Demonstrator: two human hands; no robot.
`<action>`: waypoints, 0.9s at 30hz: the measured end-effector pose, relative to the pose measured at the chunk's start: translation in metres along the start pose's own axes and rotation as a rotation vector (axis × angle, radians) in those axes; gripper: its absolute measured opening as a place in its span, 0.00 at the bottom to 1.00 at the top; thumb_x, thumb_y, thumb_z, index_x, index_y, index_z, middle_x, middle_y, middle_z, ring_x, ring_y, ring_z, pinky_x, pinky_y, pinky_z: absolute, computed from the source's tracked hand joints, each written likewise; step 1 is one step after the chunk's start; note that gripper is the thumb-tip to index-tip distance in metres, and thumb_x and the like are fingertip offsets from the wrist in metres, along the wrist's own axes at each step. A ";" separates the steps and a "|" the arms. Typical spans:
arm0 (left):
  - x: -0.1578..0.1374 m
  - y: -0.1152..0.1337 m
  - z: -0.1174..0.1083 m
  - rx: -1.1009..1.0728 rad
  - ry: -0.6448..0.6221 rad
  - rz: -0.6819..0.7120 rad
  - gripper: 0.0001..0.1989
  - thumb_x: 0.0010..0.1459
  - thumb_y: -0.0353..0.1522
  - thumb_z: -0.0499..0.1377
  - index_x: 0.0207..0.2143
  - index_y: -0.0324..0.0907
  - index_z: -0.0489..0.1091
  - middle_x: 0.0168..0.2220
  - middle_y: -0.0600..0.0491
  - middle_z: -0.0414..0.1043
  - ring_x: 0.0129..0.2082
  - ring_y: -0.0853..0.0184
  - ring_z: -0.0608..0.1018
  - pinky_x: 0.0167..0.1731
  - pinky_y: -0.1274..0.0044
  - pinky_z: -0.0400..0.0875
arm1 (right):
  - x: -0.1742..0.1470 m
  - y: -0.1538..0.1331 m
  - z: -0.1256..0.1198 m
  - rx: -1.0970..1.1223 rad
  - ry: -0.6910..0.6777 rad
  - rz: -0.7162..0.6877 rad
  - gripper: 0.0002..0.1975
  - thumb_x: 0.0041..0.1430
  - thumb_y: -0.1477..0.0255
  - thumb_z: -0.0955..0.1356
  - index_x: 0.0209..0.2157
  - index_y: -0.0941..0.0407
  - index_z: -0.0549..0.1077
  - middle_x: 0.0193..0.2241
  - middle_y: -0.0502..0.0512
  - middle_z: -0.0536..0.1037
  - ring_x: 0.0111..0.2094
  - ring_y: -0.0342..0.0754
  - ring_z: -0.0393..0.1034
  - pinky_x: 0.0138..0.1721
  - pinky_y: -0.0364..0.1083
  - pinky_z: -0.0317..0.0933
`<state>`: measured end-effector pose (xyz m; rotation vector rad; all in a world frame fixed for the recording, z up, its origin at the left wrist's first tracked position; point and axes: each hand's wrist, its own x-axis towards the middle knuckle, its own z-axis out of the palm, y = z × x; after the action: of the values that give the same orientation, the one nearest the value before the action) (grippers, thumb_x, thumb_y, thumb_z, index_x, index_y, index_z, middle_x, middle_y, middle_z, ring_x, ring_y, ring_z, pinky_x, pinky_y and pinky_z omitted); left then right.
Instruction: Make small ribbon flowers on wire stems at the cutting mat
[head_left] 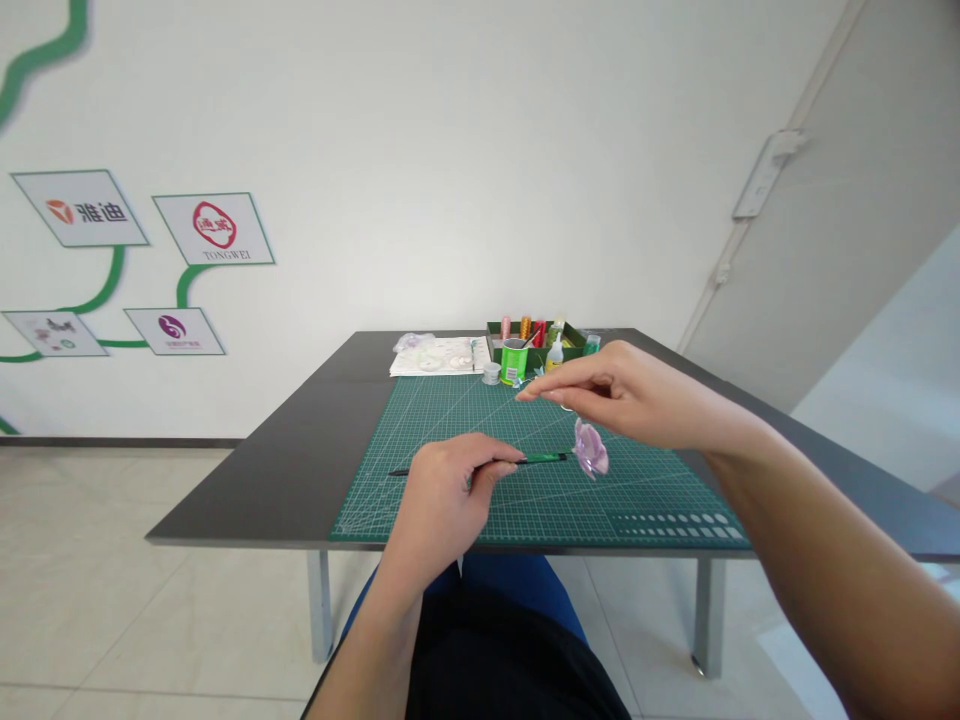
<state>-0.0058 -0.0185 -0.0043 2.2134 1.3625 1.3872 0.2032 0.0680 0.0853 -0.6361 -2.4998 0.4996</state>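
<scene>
Low over the cutting mat, my left hand [455, 485] is closed around the thin stem [546, 458] of an artificial flower, thumb and forefinger pinching it. The stem lies almost level; it is dark at its left end and green near the bloom. A glossy pale purple flower head [591, 449] sits at its right end. My right hand [615, 390] is raised above and behind the flower head, apart from it. Its fingers point left, with thumb and forefinger drawn close together. Whatever they may hold is too small to make out.
A green gridded cutting mat [442, 415] covers the middle of the dark table [277, 470]. Along the back stand a green can [514, 362], a small white pot [491, 373], a glue bottle [555, 354] and a box [574, 338] holding colored spools. White sheets [442, 355] lie to their left.
</scene>
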 end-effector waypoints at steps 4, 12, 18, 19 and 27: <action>-0.001 0.000 0.000 -0.023 -0.006 0.022 0.10 0.64 0.27 0.59 0.38 0.45 0.80 0.36 0.53 0.83 0.34 0.66 0.83 0.38 0.76 0.75 | 0.008 0.011 -0.004 0.051 -0.105 0.003 0.14 0.65 0.71 0.66 0.43 0.56 0.84 0.12 0.42 0.61 0.15 0.37 0.43 0.18 0.43 0.37; -0.001 0.003 0.000 -0.059 0.006 0.039 0.08 0.64 0.27 0.60 0.37 0.44 0.80 0.35 0.53 0.82 0.34 0.67 0.82 0.37 0.77 0.75 | 0.020 0.034 -0.002 0.268 -0.335 0.054 0.13 0.63 0.70 0.67 0.44 0.57 0.83 0.13 0.41 0.59 0.15 0.37 0.46 0.17 0.40 0.40; -0.003 0.003 -0.002 -0.061 0.038 0.010 0.08 0.64 0.28 0.60 0.37 0.45 0.80 0.34 0.52 0.82 0.33 0.67 0.82 0.37 0.77 0.75 | 0.019 0.066 0.021 0.458 -0.446 0.091 0.15 0.63 0.66 0.68 0.44 0.59 0.82 0.15 0.43 0.64 0.16 0.37 0.51 0.17 0.39 0.45; -0.003 0.003 -0.002 -0.057 0.049 0.000 0.08 0.64 0.28 0.60 0.37 0.45 0.80 0.34 0.52 0.82 0.32 0.66 0.82 0.37 0.77 0.76 | 0.018 0.071 0.026 0.486 -0.451 0.103 0.16 0.62 0.64 0.68 0.43 0.59 0.82 0.17 0.45 0.67 0.16 0.37 0.52 0.18 0.39 0.46; -0.002 -0.005 0.003 -0.072 0.123 -0.090 0.07 0.62 0.28 0.61 0.36 0.44 0.80 0.35 0.52 0.83 0.32 0.66 0.82 0.34 0.77 0.77 | -0.008 0.086 0.070 0.795 -0.466 0.176 0.18 0.63 0.61 0.69 0.43 0.62 0.81 0.10 0.39 0.58 0.12 0.36 0.47 0.13 0.38 0.41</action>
<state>-0.0067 -0.0162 -0.0098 2.0258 1.4092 1.5370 0.2000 0.1192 -0.0134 -0.4393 -2.3361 1.7516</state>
